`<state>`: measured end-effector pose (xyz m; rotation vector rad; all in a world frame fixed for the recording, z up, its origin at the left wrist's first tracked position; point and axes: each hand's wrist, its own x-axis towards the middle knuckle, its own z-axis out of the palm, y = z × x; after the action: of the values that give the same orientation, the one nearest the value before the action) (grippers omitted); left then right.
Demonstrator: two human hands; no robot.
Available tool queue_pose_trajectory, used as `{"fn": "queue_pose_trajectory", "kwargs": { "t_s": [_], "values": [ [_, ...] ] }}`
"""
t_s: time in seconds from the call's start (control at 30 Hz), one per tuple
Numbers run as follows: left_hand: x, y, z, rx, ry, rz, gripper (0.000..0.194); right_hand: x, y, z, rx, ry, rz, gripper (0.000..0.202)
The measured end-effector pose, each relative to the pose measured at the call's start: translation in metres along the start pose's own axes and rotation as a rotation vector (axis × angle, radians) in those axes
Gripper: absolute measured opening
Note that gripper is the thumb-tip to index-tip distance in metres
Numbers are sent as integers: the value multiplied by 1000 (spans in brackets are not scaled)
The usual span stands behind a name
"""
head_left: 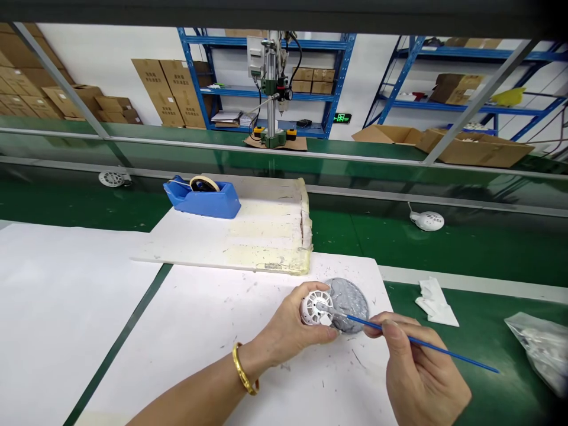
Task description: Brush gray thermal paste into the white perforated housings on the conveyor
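My left hand (pixel 290 325) grips a small round white plastic part (pixel 311 309) with slotted vents, thumb and fingers on either side of it. In my right hand (pixel 412 361) is a thin blue-handled paintbrush (pixel 448 352), pinched between thumb and fingers. Its tip rests on the middle of the vented face. Just behind and to the right of the white part, a round dish of grey paste (pixel 350 300) lies on the white sheet (pixel 213 337); the part and my left fingers hide some of its left edge.
A blue tape dispenser (pixel 208 200) sits on a stained white board (pixel 266 231). To the right are a crumpled tissue (pixel 435 302) and a clear plastic bag (pixel 539 346). White vented parts (pixel 428 220) lie on the green belt. A metal rail (pixel 275 149) runs across behind.
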<state>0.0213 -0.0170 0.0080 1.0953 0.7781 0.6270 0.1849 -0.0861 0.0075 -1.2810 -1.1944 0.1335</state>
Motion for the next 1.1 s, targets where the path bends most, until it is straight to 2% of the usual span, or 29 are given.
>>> {"fn": "queue_pose_trajectory", "kwargs": {
  "t_s": [0.07, 0.23, 0.4, 0.53, 0.63, 0.73, 0.83, 0.9, 1.03, 1.1],
  "values": [
    [0, 1, -1, 0, -5, -6, 60, 2, -5, 1, 48, 39, 58, 7],
    [-1, 1, -1, -21, -2, -10, 60, 7, -10, 5, 301, 213, 358, 14],
    [-2, -1, -2, -104, -46, 0, 64, 9, -7, 10, 545, 256, 592, 27],
    [-3, -2, -2, -123, -88, 18, 68, 12, -7, 9, 688, 240, 694, 27],
    [-4, 1, -2, -77, -71, 9, 66, 15, -7, 5, 784, 268, 722, 24],
    [-6, 6, -1, -36, -54, -7, 65, 16, -8, 2, 795, 328, 658, 22],
    [-7, 11, 2, -39, -52, -13, 67, 11, -8, 0, 656, 293, 454, 12],
    [-7, 12, 5, -47, -47, -13, 67, 7, -5, 1, 513, 183, 263, 10],
    [-6, 13, 10, -76, -58, 10, 64, 1, 6, 5, 314, -227, -89, 33],
    [-6, 13, 12, -103, -75, 26, 63, 2, 11, 7, 230, -345, -212, 36]
  ]
}}
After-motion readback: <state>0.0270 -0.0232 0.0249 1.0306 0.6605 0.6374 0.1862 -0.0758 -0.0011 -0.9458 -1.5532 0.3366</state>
